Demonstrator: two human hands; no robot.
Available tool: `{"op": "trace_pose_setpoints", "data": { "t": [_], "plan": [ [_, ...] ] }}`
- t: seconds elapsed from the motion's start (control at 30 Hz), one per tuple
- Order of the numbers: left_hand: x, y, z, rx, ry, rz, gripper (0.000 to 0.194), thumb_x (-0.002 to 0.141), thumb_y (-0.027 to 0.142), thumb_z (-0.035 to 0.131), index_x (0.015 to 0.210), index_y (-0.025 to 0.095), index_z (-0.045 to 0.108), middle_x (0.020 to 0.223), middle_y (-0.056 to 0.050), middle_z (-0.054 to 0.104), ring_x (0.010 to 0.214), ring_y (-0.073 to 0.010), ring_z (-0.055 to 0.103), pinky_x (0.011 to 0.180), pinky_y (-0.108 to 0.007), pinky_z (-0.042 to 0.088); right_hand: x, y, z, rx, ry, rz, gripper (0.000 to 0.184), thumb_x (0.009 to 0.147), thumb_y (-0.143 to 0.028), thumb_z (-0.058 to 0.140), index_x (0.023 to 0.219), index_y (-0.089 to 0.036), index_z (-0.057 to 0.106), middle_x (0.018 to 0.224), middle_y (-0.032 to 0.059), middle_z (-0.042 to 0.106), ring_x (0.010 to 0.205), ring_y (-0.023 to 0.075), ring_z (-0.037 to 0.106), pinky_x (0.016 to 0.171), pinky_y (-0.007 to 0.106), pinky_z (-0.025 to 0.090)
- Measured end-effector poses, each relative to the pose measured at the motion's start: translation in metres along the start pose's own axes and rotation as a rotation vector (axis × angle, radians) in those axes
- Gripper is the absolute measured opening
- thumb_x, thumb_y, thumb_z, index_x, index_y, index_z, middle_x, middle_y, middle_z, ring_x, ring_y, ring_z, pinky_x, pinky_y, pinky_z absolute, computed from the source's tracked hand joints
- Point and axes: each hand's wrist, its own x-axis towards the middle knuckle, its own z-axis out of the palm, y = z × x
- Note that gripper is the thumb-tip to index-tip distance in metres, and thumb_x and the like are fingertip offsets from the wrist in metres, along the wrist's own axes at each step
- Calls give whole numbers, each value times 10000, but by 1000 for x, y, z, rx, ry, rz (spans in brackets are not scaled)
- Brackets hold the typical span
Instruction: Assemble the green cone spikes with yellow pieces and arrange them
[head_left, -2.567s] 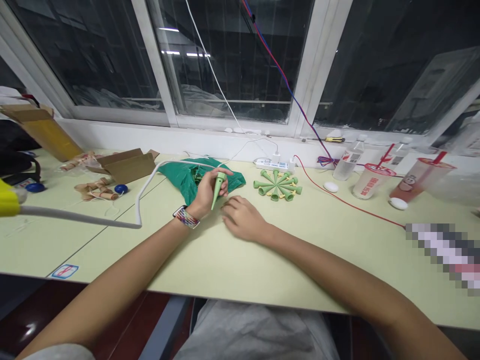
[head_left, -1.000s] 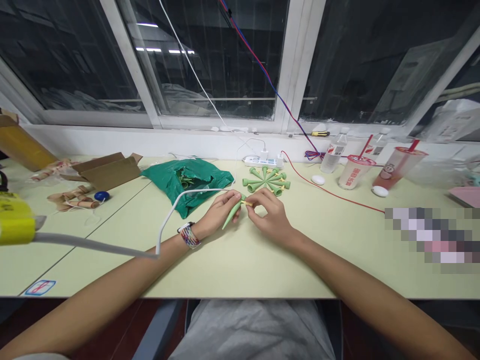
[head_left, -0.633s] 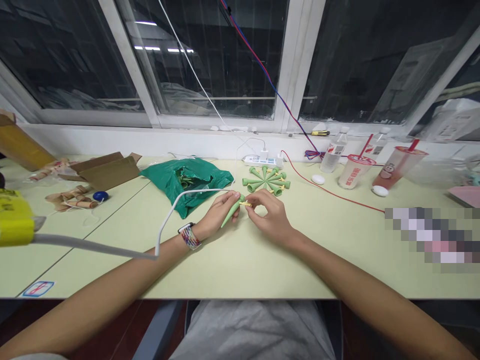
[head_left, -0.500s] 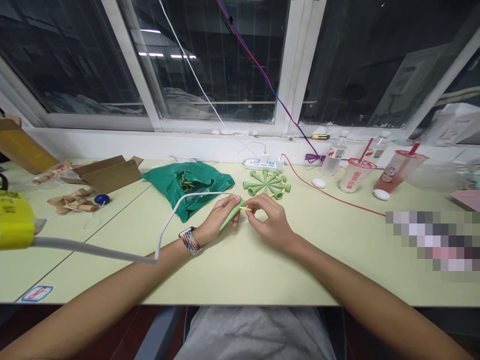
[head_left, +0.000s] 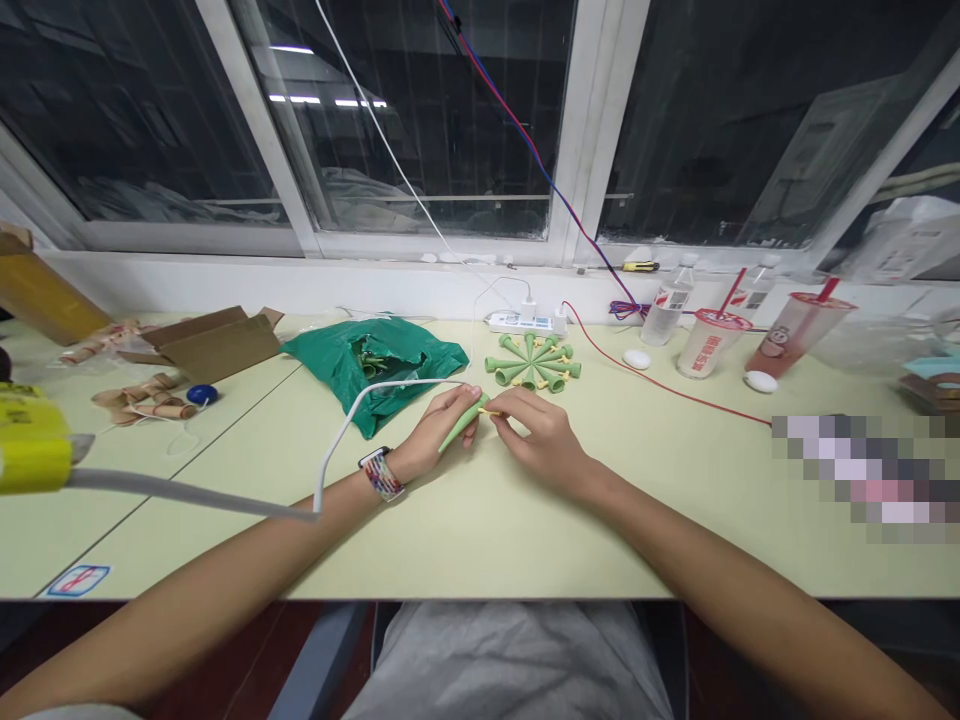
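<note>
My left hand [head_left: 429, 432] is closed around a slim green plastic cone [head_left: 460, 427], whose narrow end points down toward me. Beside the cone's wide end, my right hand [head_left: 546, 437] pinches a small yellow piece [head_left: 491, 411] between thumb and fingers. The yellow piece touches or nearly touches the cone; its exact fit is too small to tell. Just beyond my hands, several similar green cones [head_left: 531, 350] with yellow pieces lie in a star, narrow ends inward. A torn green plastic bag [head_left: 427, 350] behind my left hand has more green parts inside.
A white cable [head_left: 322, 470] crosses over my left forearm. Wooden toy parts [head_left: 154, 400], a blue ball [head_left: 202, 394] and a cardboard box [head_left: 217, 350] lie left. Drink cups [head_left: 709, 345], bottles [head_left: 667, 305] and white egg-shaped objects [head_left: 637, 359] stand right; a power strip [head_left: 517, 323] sits behind.
My right fingers have closed in over the yellow piece, and less of it shows. The left hand keeps the cone in nearly the same place. The whole view has shifted slightly.
</note>
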Motion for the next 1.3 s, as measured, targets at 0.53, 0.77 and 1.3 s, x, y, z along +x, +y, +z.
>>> {"op": "trace_pose_setpoints", "data": {
  "t": [0.53, 0.77, 1.3],
  "plan": [
    [4, -4, 4, 181, 176, 163, 368, 972, 548, 586, 827, 215, 523, 613, 45, 538, 509, -114, 475, 517, -252, 369, 10, -3, 9, 735, 254, 883, 365, 619, -372, 919, 838, -180, 699, 745, 31, 740, 698, 208, 736, 763, 369, 613],
    [8, 0, -1, 201, 229, 193, 379, 954, 552, 609, 797, 211, 553, 622, 47, 494, 532, -115, 454, 520, -253, 367, 11, -3, 15, 802, 257, 859, 364, 691, -463, 875, 837, -180, 700, 732, 21, 727, 696, 183, 719, 772, 364, 621],
    [5, 0, 5, 217, 275, 197, 365, 935, 556, 640, 822, 211, 596, 559, 49, 524, 472, -117, 484, 473, -254, 354, 10, 2, 8, 786, 163, 799, 331, 680, -428, 892, 784, -179, 701, 742, 41, 755, 726, 217, 751, 793, 395, 627]
  ]
}}
